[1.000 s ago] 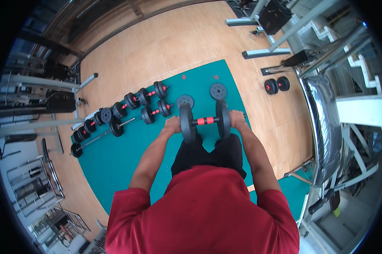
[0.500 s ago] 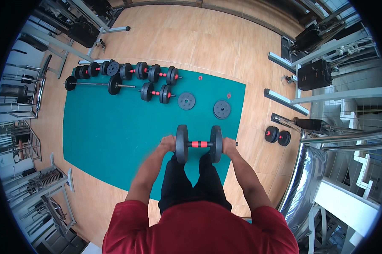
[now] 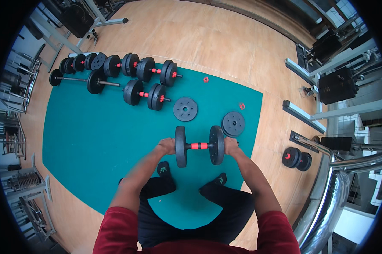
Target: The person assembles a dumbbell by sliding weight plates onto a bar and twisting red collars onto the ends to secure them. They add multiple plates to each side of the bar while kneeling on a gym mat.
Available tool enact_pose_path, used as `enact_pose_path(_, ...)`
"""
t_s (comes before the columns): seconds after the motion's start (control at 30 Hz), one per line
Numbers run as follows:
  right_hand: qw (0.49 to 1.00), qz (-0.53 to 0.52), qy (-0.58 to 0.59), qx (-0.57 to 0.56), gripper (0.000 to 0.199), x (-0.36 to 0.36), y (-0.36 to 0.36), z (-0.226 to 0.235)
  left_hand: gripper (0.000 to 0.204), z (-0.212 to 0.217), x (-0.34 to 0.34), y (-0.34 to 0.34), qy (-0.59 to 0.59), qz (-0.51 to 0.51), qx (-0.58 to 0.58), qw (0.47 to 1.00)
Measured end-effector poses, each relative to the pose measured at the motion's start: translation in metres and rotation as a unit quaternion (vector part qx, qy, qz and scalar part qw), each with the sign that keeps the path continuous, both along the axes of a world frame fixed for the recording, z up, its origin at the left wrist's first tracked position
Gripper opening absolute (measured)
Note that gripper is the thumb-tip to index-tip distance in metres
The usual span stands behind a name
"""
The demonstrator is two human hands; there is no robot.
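A dumbbell (image 3: 200, 146) with black plates and a red-and-black grip is held level before me, above the green mat. My left hand (image 3: 168, 146) closes on its left end, outside the plate. On the opposite end, my right hand (image 3: 231, 146) grips outside the right plate, where a bit of bar pokes out past it. The plates partly hide the fingers of both hands. Just beyond the dumbbell lie a loose black weight plate (image 3: 185, 109) and, further right, a small stack of weight plates (image 3: 233, 124).
A row of dumbbells (image 3: 145, 69), another dumbbell (image 3: 144, 95) and a barbell (image 3: 77, 79) lie along the far left of the mat (image 3: 93, 139). Two red collar nuts (image 3: 206, 79) sit on its far right. One dumbbell (image 3: 296, 158) rests on the wooden floor. Gym machines (image 3: 337, 86) flank both sides.
My body has sunk into a squat: knees are bent and spread, and both feet now show. The floor and weights look nearer. Both hands keep the dumbbell out in front.
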State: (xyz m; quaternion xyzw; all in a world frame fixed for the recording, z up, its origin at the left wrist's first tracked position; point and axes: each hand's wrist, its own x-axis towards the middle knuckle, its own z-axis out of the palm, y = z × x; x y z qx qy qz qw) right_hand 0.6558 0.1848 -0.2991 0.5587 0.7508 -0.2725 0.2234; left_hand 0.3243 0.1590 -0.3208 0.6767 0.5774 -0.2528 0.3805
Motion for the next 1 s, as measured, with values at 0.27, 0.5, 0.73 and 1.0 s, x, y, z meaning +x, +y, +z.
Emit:
enact_pose_path(0.27,0.997,0.020,0.030,0.061,0.019,0.005,0.064,-0.195,0.051,-0.146,0.009,0.052,0.011,-0.011,0.059,0.998)
enact_pose_path(0.5,0.996,-0.021,0.053,0.075,0.021,0.014,0.059,-0.262,0.049,-0.212,0.011,0.065,0.011,-0.035,0.054,0.998)
enact_pose_path(0.73,0.977,-0.059,0.111,0.172,0.018,0.005,0.044,-0.251,0.042,-0.248,-0.011,0.092,-0.066,-0.127,0.032,0.989)
enact_pose_path(1.0,0.964,-0.091,0.186,0.169,0.027,0.047,0.025,-0.320,0.037,-0.227,0.005,0.103,-0.069,-0.078,0.064,0.992)
